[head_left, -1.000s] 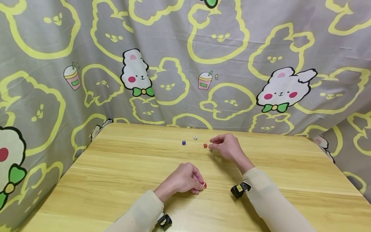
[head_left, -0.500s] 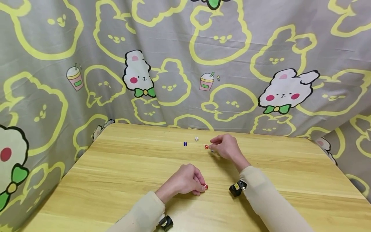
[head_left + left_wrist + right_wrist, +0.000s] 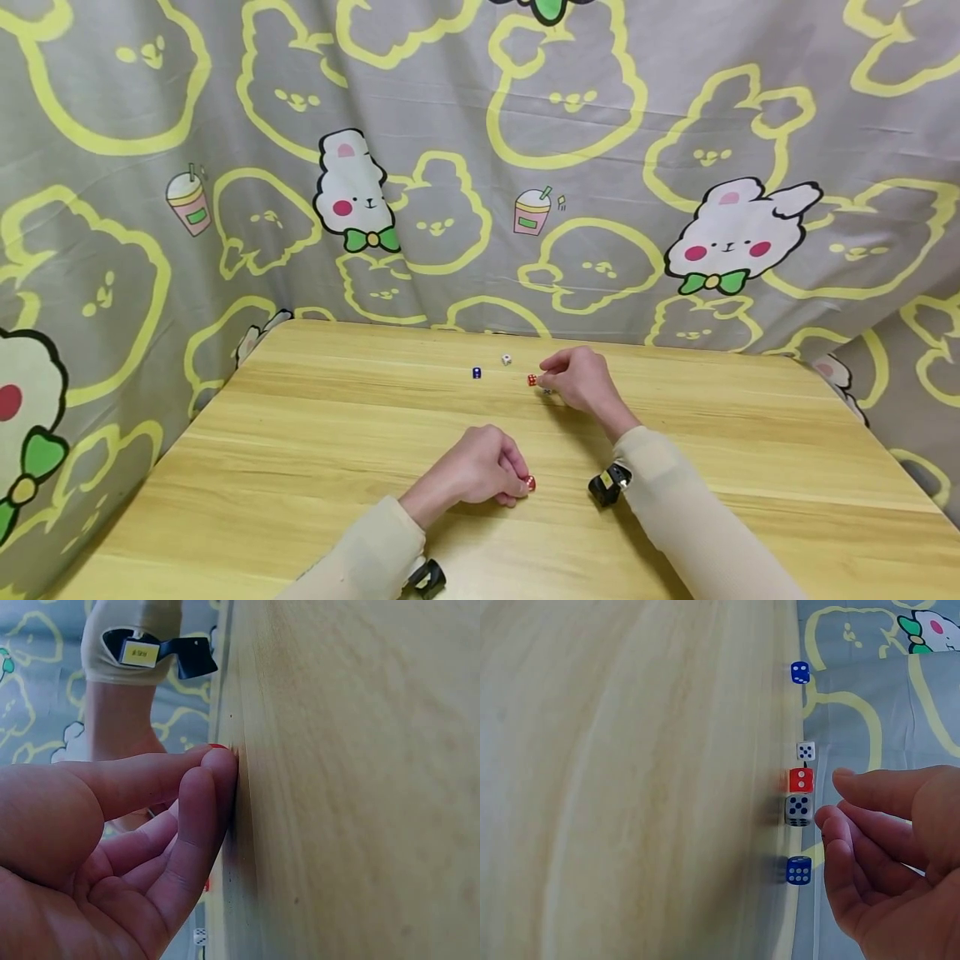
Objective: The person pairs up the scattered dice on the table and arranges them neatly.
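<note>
On the bench [image 3: 337, 433]: red die [image 3: 531, 483], pinched in the left hand [image 3: 483, 467]; white die [image 3: 799, 806], found near the right hand [image 3: 581, 379] (thumb parted, nothing held). No die freshly shifted; a pause is suggested.

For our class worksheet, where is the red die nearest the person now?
In the head view, the red die is low, just right of centre, pinched by the left hand; the right hand is farther back.

dice [image 3: 801, 781]: smooth glossy plastic | tabletop [image 3: 300, 433]: wood-grained, smooth, soft sheen | curtain [image 3: 450, 108]: creased cloth | sleeve [image 3: 705, 517]: matt cloth
</note>
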A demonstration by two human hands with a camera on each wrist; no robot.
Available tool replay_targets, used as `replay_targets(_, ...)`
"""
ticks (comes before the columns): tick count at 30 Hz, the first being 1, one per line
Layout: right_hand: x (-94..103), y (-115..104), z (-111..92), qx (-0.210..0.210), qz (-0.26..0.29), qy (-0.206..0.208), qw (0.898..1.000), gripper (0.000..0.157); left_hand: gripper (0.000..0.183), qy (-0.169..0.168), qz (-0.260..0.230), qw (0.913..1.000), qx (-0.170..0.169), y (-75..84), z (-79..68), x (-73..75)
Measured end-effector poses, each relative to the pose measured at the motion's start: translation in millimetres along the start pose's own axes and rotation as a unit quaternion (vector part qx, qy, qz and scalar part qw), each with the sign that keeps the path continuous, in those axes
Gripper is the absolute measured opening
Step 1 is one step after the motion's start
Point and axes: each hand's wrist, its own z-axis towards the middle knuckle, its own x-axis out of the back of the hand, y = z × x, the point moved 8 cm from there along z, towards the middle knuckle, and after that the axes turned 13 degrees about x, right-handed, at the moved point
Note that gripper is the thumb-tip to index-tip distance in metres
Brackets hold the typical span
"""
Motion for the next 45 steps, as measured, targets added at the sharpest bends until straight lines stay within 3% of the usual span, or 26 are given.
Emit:
replay_targets(25,-10.0,-7,10,0.037,-0.051,-0.029,0.998,0.026,0.016,0.008,0.001,1.0,-0.003,0.3,-0.8,-0.6)
replay_targets(45,-15.0,-13,15,0.072,-0.107,-0.031,0.991,0.007,0.017,0.009,-0.003,1.0,-0.001,-0.3,0.1,-0.8)
